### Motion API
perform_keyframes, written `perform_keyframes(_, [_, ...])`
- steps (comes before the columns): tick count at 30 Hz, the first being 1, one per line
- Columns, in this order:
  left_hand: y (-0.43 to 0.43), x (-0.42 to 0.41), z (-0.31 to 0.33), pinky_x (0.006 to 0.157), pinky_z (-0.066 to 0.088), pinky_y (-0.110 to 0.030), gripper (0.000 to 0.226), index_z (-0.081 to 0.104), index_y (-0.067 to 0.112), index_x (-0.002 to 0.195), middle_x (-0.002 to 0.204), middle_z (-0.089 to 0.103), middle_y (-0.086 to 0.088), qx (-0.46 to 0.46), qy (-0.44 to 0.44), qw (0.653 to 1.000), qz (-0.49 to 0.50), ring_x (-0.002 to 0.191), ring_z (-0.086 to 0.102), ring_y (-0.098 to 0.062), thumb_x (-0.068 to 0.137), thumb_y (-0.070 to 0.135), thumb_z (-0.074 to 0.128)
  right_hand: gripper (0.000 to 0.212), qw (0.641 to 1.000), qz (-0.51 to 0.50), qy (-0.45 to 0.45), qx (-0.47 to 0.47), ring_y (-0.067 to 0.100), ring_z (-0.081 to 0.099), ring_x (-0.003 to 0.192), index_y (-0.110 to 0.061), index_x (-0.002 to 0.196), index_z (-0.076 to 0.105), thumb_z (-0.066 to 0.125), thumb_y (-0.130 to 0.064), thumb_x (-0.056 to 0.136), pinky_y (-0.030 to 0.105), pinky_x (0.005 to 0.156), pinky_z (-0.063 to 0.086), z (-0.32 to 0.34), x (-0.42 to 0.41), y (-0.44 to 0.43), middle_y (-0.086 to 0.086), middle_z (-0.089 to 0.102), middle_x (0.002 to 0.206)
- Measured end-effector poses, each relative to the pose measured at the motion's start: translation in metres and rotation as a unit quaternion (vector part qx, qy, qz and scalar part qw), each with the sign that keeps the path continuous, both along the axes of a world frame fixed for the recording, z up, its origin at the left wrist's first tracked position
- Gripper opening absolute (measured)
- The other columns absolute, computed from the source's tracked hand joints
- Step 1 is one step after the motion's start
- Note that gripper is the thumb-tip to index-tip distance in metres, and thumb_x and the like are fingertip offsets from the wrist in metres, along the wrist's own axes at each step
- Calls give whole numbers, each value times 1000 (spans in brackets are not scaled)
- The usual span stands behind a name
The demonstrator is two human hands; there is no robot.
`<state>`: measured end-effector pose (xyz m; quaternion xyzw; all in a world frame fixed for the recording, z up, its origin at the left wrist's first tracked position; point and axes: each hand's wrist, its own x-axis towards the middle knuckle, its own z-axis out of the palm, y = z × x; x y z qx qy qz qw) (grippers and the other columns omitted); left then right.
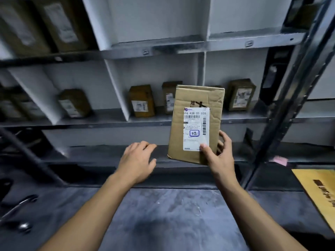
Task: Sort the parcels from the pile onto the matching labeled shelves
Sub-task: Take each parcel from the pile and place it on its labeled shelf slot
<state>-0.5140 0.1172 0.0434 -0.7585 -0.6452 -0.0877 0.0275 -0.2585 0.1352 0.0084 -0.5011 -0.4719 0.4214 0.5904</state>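
Note:
My right hand (220,156) grips a flat brown cardboard parcel (197,98) by its lower right corner and holds it upright in front of the metal shelves (116,116). Its white shipping label (196,129) faces me, with a handwritten "22" in a blue box. My left hand (137,161) hovers to the left of the parcel, fingers spread, touching nothing. Several small brown parcels (142,101) stand on the middle shelf behind.
Larger boxes (59,24) fill the upper left shelf. A dark upright post (290,98) rises at the right. A yellow carton (320,192) sits at the lower right, a pink slip (280,160) on the low shelf. Grey floor (172,214) lies below me.

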Motion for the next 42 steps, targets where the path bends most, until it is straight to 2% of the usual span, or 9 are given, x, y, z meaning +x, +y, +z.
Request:
perform_keyframes(3, [-22, -63, -5, 104, 33, -37, 52, 45, 26, 141, 133, 50, 5, 0, -3, 999, 51, 121, 44, -21, 92, 40, 51, 66, 999, 53, -3, -2, 8, 60, 120, -45, 139, 39, 77, -27, 88, 45, 105, 50, -1, -64, 5, -10, 61, 132])
perform_keyframes(8, [-41, -133, -6, 103, 33, -36, 51, 41, 28, 142, 136, 47, 5, -8, -23, 992, 127, 121, 42, -20, 93, 40, 49, 64, 992, 125, -17, -15, -3, 57, 118, -48, 138, 38, 75, -29, 89, 31, 99, 52, -3, -145, 16, -21, 59, 127])
perform_keyframes(13, [-42, -177, -15, 102, 34, -36, 51, 41, 28, 142, 136, 46, 6, -13, -48, 984, 170, 122, 41, -20, 93, 40, 49, 66, 984, 169, -40, -27, -7, 56, 116, -48, 140, 37, 75, -33, 89, 41, 104, 52, -10, -204, 39, -26, 57, 126])
perform_keyframes(22, [29, -278, -12, 105, 32, -34, 52, 39, 29, 143, 138, 44, 7, 5, -48, 974, 219, 123, 40, -18, 94, 40, 48, 63, 972, 224, -64, -2, -4, 53, 117, -53, 136, 36, 75, -37, 89, 44, 106, 50, -19, -316, 136, -26, 54, 130])
perform_keyframes(25, [55, -310, -11, 106, 32, -34, 52, 39, 30, 143, 137, 44, 8, 6, -56, 972, 230, 123, 40, -17, 94, 41, 47, 66, 972, 223, -70, -5, 7, 53, 123, -48, 141, 36, 75, -37, 89, 50, 107, 49, -20, -355, 172, -16, 54, 137])
perform_keyframes(29, [81, -348, -16, 105, 34, -36, 50, 40, 29, 142, 136, 46, 6, 6, -74, 967, 243, 123, 40, -19, 94, 41, 48, 66, 969, 237, -65, -8, 12, 54, 126, -37, 144, 38, 74, -30, 89, 50, 108, 47, -23, -398, 212, -10, 56, 138])
perform_keyframes(34, [119, -386, -26, 103, 36, -37, 51, 39, 30, 142, 134, 46, 7, 2, -97, 967, 235, 120, 41, -17, 93, 43, 47, 64, 973, 220, -65, -33, -7, 55, 110, -54, 135, 35, 75, -35, 89, 43, 105, 49, -32, -438, 248, -35, 51, 118])
perform_keyframes(38, [160, -423, -31, 104, 36, -39, 52, 37, 32, 143, 136, 44, 8, -24, -90, 974, 205, 122, 40, -17, 94, 44, 46, 65, 979, 190, -71, -36, -19, 54, 107, -50, 137, 35, 75, -32, 89, 37, 103, 51, -37, -469, 284, -34, 52, 118])
perform_keyframes(42, [206, -457, -34, 106, 34, -38, 51, 35, 34, 143, 139, 42, 9, -40, -91, 980, 170, 125, 39, -16, 94, 44, 45, 72, 984, 145, -95, -44, 3, 56, 117, -40, 147, 33, 75, -34, 89, 43, 106, 49, -38, -496, 321, -17, 55, 133])
